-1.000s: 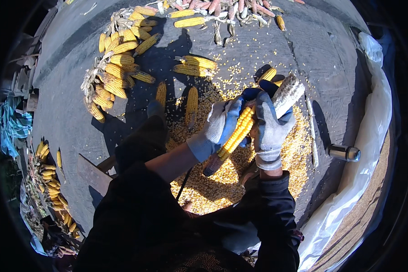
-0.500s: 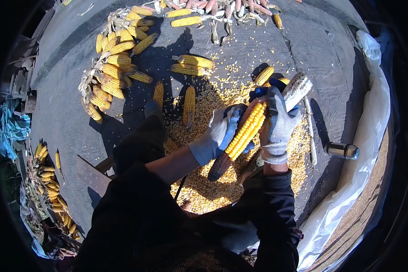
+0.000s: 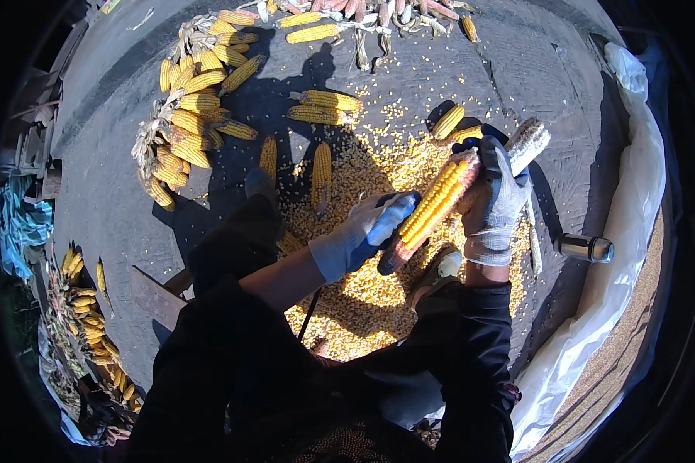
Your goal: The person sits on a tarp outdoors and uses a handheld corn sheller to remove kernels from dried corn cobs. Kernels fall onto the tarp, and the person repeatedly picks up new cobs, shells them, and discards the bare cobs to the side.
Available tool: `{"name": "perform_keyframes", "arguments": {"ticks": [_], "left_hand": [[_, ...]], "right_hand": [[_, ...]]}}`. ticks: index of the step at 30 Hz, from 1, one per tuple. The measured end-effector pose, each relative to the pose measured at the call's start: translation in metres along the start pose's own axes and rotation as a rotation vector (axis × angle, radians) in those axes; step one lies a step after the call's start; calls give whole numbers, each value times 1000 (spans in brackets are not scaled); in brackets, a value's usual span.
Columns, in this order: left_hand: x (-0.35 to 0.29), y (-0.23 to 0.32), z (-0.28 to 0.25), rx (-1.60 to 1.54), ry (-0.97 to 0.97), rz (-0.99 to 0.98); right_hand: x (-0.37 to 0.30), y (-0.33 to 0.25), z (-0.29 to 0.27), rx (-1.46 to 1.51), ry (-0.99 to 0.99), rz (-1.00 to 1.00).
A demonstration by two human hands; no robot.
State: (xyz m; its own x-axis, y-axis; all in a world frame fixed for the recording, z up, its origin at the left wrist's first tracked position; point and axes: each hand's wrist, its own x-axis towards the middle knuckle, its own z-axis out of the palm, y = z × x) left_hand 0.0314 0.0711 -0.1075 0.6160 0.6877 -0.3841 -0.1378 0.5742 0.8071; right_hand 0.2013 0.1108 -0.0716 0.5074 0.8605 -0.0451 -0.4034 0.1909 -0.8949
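Concrete ground is lying strewn with loose kernels; I am gripping a corn cob with my right hand, my left hand apparently clasping its lower end.

Gloved hands around corn cob

Bright yellow corn cob with a dark tip, pale grey gloves with blue on the left hand, golden kernels over grey ground.
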Motion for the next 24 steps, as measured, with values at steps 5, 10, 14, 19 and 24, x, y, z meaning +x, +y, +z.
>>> {"name": "perform_keyframes", "arguments": {"ticks": [5, 10, 14, 19, 24], "left_hand": [[-4, 8, 8, -384, -127, -175], [-22, 29, 17, -237, -115, -98], [-10, 35, 5, -165, 49, -174], [-8, 43, 1, -14, 189, -141], [-10, 45, 12, 7, 111, -124]], "right_hand": [[-3, 8, 2, 48, -71, 97], [-1, 11, -5, -196, -73, 106], [0, 3, -21, -718, -354, 85], [-14, -8, -11, -467, -380, 330], [-29, 4, 7, -234, -377, 384]]}}
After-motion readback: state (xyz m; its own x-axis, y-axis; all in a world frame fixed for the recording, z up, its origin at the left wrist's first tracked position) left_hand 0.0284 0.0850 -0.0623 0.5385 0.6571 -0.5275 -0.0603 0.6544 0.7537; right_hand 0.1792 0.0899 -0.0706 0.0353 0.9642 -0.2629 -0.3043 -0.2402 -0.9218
